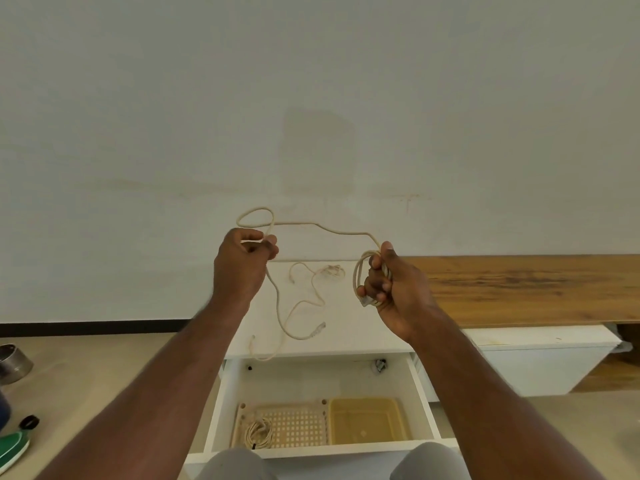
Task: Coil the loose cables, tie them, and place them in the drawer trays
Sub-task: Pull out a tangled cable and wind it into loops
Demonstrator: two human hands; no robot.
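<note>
A cream cable (329,229) stretches in the air between both hands. My right hand (391,282) grips several coiled loops of it, with a plug end showing under the fingers. My left hand (244,261) pinches the loose part, which makes a small loop above the fist and then hangs down to the white cabinet top (363,334). A second thin cable (327,271) lies loose on that top. Below, the open drawer (420,386) holds a perforated beige tray (298,426) with a tied coil (258,434) in it, and a yellow tray (367,420) beside it.
A wooden shelf (519,289) runs off to the right, level with my right hand. A metal bowl (12,362) and a green object (14,448) sit on the floor at the left. My knees (235,465) are at the drawer front.
</note>
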